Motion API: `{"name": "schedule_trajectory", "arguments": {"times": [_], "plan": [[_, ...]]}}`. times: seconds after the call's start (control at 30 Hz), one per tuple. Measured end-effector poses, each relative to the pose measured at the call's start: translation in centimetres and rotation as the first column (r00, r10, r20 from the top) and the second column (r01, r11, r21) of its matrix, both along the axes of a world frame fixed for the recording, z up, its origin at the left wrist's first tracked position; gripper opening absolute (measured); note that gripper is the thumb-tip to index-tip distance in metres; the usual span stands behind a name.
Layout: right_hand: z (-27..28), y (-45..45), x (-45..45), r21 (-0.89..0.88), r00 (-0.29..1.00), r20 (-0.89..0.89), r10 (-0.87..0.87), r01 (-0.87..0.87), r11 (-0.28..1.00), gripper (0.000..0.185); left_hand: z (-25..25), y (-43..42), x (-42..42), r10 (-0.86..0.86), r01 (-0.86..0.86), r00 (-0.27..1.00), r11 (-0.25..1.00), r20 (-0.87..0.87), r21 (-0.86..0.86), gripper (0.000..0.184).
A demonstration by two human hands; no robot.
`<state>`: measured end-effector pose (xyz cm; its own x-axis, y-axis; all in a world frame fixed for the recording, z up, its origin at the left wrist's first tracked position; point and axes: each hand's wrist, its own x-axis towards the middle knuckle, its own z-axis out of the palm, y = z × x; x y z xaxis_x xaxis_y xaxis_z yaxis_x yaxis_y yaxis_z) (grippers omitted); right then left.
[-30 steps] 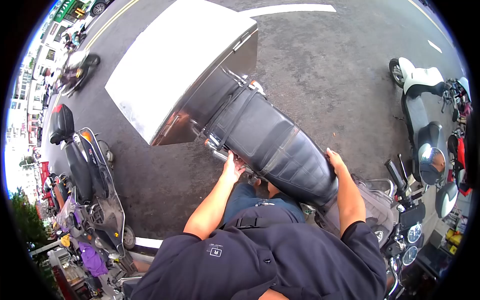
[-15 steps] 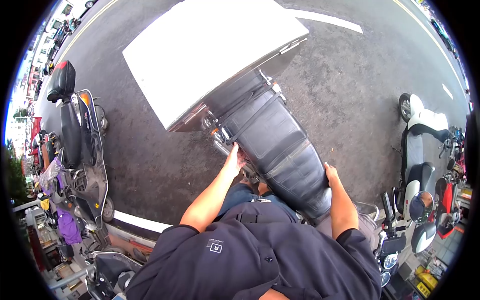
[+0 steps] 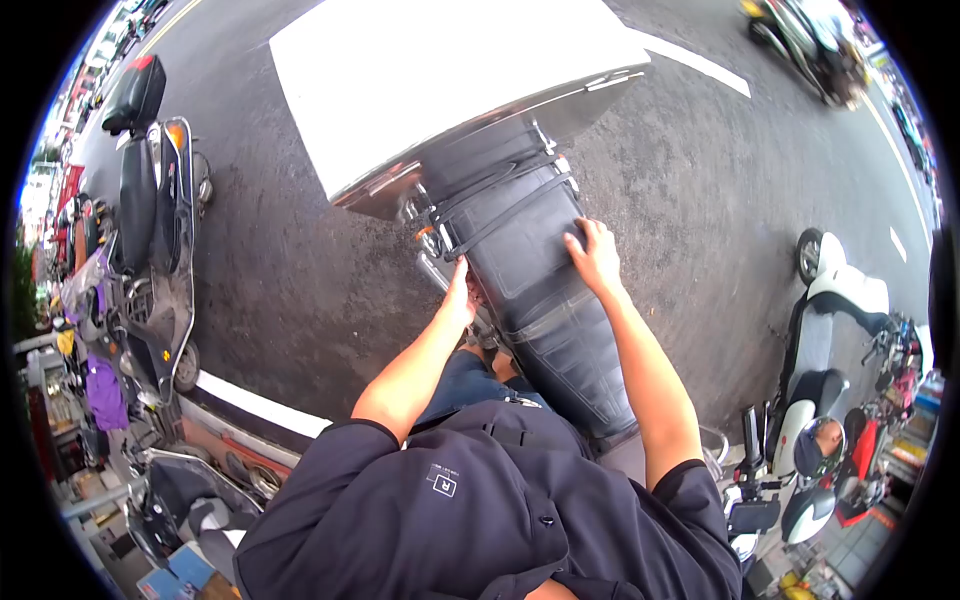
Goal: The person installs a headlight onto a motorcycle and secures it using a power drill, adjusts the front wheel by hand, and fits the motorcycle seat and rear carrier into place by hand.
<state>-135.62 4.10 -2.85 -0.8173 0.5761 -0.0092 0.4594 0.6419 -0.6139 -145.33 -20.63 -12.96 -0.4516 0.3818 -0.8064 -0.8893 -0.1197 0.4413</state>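
A long black motorcycle seat (image 3: 560, 330) runs away from me, with black straps (image 3: 515, 205) across its far part. Behind it sits a large white box (image 3: 440, 90). My left hand (image 3: 458, 297) is at the seat's left edge, one finger stretched out toward the strap's end; its other fingers are partly hidden against the side. On the right, my right hand (image 3: 596, 258) rests on top of the seat near its right edge, fingers apart and holding nothing. An orange turn signal (image 3: 427, 235) and chrome parts show beyond my left hand.
A black scooter (image 3: 150, 240) with a top case is parked on the left. To the right stand a white scooter (image 3: 835, 280) and handlebars with a round mirror (image 3: 818, 445). A rider on a motorbike (image 3: 805, 45) is on the road at the upper right.
My right hand has moved forward from the seat's near right edge onto its far part. My left hand stays at the left edge. A motorbike with a rider has come into view.
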Motion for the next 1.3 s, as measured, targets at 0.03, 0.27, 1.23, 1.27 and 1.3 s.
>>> {"name": "schedule_trajectory", "arguments": {"times": [0.03, 0.27, 1.23, 1.27, 1.3], "plan": [[0.5, -0.5, -1.1, 0.026, 0.997, -0.021, 0.069, -0.069, 0.997, 0.043, -0.2, -0.1, 0.0, 0.019, -0.019, 1.0, 1.0, 0.003, 0.003, 0.079], [0.8, -0.5, -1.9, 0.191, 0.968, -0.006, 0.252, -0.247, 0.95, 0.042, 1.7, -1.4, 0.2, -0.128, 0.13, 0.991, 0.986, 0.03, -0.103, 0.067], [1.0, 0.5, -13.3, 0.281, 0.89, 0.112, 0.442, -0.455, 0.845, 0.052, 8.5, 0.9, -8.1, -0.707, -0.169, 0.321, 0.612, -0.63, -0.773, 0.04], [1.2, 0.5, -13.5, 0.282, 0.889, 0.133, 0.439, -0.458, 0.843, 0.045, 8.7, 0.9, -8.3, -0.731, -0.142, 0.332, 0.587, -0.597, -0.797, 0.039], [1.3, 0.4, -13.4, 0.282, 0.885, 0.141, 0.444, -0.466, 0.839, 0.045, 8.8, 0.8, -8.4, -0.755, -0.111, 0.342, 0.559, -0.56, -0.822, 0.038]]}}
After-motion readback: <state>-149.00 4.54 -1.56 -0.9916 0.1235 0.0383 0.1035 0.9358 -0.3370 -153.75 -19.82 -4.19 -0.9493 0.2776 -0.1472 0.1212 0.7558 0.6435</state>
